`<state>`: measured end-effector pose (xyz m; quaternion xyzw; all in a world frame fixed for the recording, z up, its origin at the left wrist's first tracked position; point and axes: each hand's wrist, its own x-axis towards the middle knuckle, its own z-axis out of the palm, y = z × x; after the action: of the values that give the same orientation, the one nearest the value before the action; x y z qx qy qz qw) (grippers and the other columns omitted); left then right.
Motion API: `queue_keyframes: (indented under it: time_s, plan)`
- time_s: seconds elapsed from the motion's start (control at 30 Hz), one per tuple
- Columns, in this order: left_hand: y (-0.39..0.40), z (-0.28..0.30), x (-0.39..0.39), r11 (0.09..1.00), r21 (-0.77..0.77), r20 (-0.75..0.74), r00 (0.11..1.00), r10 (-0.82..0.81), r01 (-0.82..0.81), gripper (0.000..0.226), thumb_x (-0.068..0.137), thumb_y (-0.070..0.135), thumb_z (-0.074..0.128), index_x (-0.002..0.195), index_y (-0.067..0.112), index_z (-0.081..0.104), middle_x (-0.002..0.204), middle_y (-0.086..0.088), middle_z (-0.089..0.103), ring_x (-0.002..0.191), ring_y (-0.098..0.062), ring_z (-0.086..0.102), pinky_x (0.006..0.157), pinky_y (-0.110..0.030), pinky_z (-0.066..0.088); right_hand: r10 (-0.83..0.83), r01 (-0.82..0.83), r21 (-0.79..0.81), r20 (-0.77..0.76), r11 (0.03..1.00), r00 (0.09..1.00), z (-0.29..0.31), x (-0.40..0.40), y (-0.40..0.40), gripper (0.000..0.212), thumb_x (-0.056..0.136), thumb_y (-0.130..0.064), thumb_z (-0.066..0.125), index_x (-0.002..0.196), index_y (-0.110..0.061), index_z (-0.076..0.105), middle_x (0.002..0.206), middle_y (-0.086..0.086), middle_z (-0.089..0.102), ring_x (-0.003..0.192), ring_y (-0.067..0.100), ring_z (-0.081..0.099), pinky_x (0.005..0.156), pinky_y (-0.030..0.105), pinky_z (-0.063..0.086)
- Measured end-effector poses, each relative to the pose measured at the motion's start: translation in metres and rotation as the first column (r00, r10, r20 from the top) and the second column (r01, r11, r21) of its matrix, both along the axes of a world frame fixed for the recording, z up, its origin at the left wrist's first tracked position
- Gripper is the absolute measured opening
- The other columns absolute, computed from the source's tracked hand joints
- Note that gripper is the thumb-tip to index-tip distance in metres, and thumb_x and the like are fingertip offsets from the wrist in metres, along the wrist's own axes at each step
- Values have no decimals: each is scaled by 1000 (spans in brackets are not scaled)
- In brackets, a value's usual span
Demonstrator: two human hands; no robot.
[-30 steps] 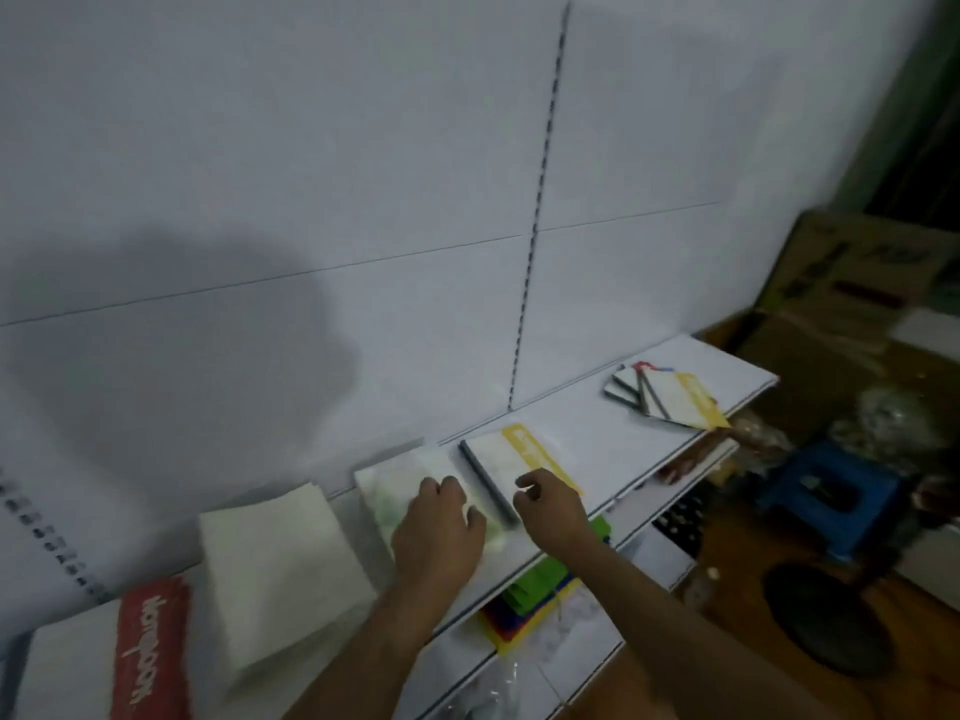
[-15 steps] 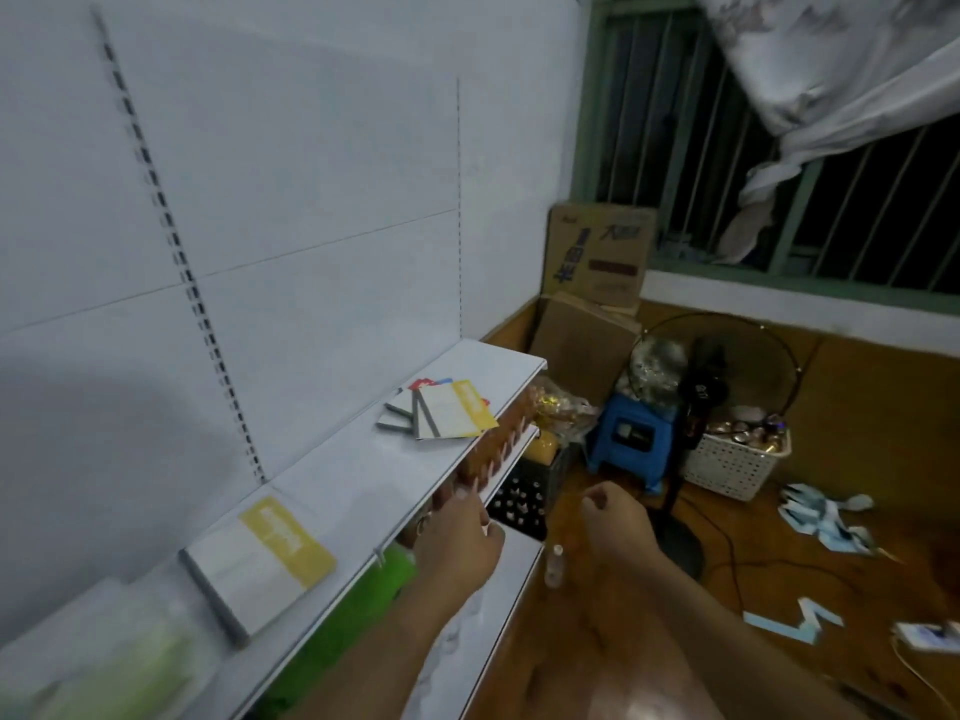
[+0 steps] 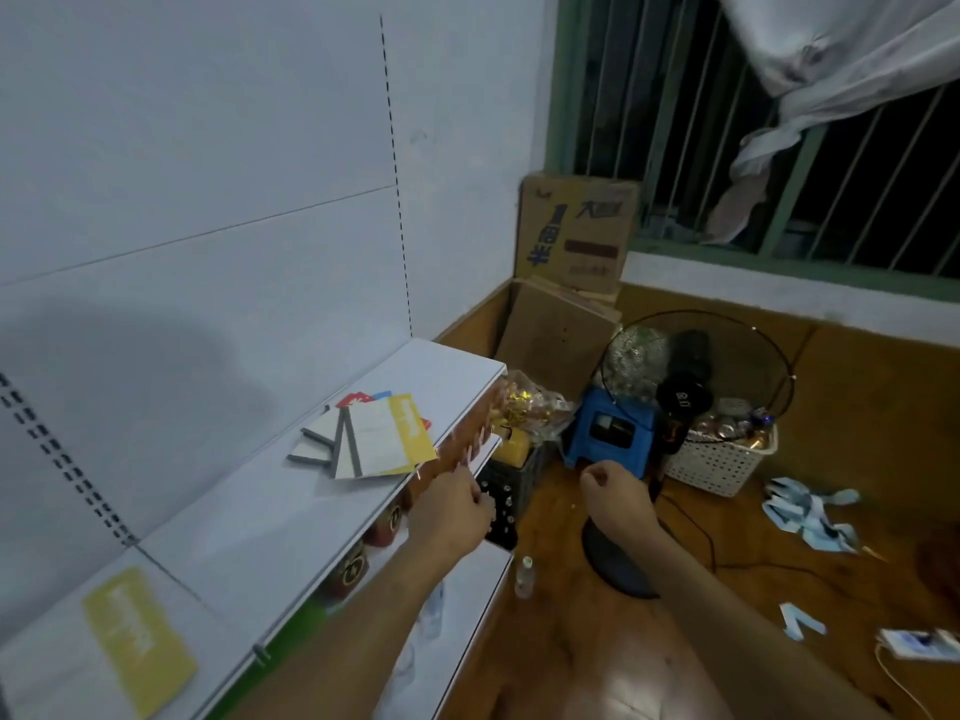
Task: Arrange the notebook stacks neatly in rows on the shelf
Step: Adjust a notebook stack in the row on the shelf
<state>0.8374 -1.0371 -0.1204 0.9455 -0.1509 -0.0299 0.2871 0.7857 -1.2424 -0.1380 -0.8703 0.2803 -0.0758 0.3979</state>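
Note:
A messy pile of notebooks (image 3: 371,441), white with grey spines and a yellow band, lies fanned out near the right end of the white shelf (image 3: 270,517). Another notebook with a yellow band (image 3: 137,636) lies at the shelf's near left. My left hand (image 3: 452,511) hovers just off the shelf's front edge, below the messy pile, fingers loosely curled and holding nothing. My right hand (image 3: 615,498) hangs over the floor to the right, curled into a loose fist with nothing in it.
A lower shelf (image 3: 457,610) holds packaged goods. On the wooden floor stand a blue stool (image 3: 608,431), a black fan (image 3: 685,402), a white basket (image 3: 722,462), cardboard boxes (image 3: 576,236) and a small bottle (image 3: 524,576). Paper scraps (image 3: 805,517) lie at right.
My view has swung right along the shelf. Both hands left the notebooks at the left and moved toward the messy pile at the shelf's right end.

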Motion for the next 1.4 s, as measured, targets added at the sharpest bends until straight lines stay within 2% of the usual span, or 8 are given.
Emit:
queue_keyframes:
  time_s: [0.17, 0.3, 0.53, 0.67, 0.83, 1.0, 1.17, 1.4]
  plan:
    - [-5, -13, 78, 995, -29, -54, 994, 91, -93, 13, 89, 34, 52, 85, 21, 51, 90, 1, 60, 76, -17, 54, 58, -27, 39, 53, -52, 18, -52, 998, 997, -10, 80, -1, 14, 95, -30, 46, 88, -25, 57, 78, -2, 62, 64, 11, 58, 48, 21, 38]
    - [13, -26, 136, 974, 29, -91, 970, 227, -225, 28, 90, 35, 47, 109, 15, 50, 110, -7, 57, 99, -28, 58, 76, -35, 46, 178, -178, 10, -101, 984, 979, -17, 147, 12, 18, 95, -31, 44, 93, -19, 57, 80, 1, 63, 64, 13, 58, 48, 23, 42]
    - [72, -61, 181, 805, 216, -158, 794, 587, -552, 48, 89, 33, 50, 129, 11, 37, 134, -12, 41, 126, -28, 41, 90, -43, 45, 441, -430, 101, -173, 897, 881, -53, 224, 69, 22, 94, -30, 48, 107, -13, 52, 77, -1, 57, 63, 11, 53, 56, 31, 43]
    - [84, -76, 183, 774, 190, -262, 728, 633, -604, 60, 89, 45, 56, 133, 10, 36, 132, -10, 45, 122, -27, 47, 93, -41, 45, 488, -464, 153, -243, 872, 838, -70, 251, 92, 40, 91, -27, 51, 126, -8, 46, 110, 11, 64, 92, 25, 61, 71, 30, 45]
    - [75, -80, 182, 768, 197, -245, 727, 641, -610, 67, 88, 50, 57, 135, 7, 36, 131, -11, 46, 118, -27, 54, 94, -37, 47, 549, -504, 223, -260, 834, 794, -85, 262, 103, 49, 91, -29, 54, 130, -5, 36, 115, 17, 59, 97, 32, 63, 79, 41, 53]
    - [68, -72, 179, 745, 82, -343, 683, 645, -662, 51, 93, 35, 56, 129, 3, 40, 130, -16, 53, 117, -29, 55, 95, -35, 47, 615, -610, 110, -253, 785, 746, -94, 269, 109, 27, 89, -28, 51, 96, -2, 53, 90, 17, 67, 87, 33, 64, 72, 34, 50]
    - [90, -65, 153, 640, -136, -389, 635, 667, -756, 36, 94, 23, 54, 119, 2, 39, 121, -16, 57, 103, -27, 59, 82, -34, 50, 661, -655, 97, -66, 750, 747, -86, 266, 138, 16, 88, -21, 51, 87, -6, 51, 74, 7, 56, 75, 32, 57, 62, 32, 40]
    - [182, -54, 70, 396, -102, -258, 408, 876, -913, 37, 92, 28, 59, 118, 7, 43, 112, -11, 60, 95, -26, 61, 77, -34, 50, 885, -888, 87, 83, 451, 457, -65, 232, 253, 15, 93, -23, 54, 92, -12, 44, 78, 2, 52, 69, 17, 50, 55, 28, 32]
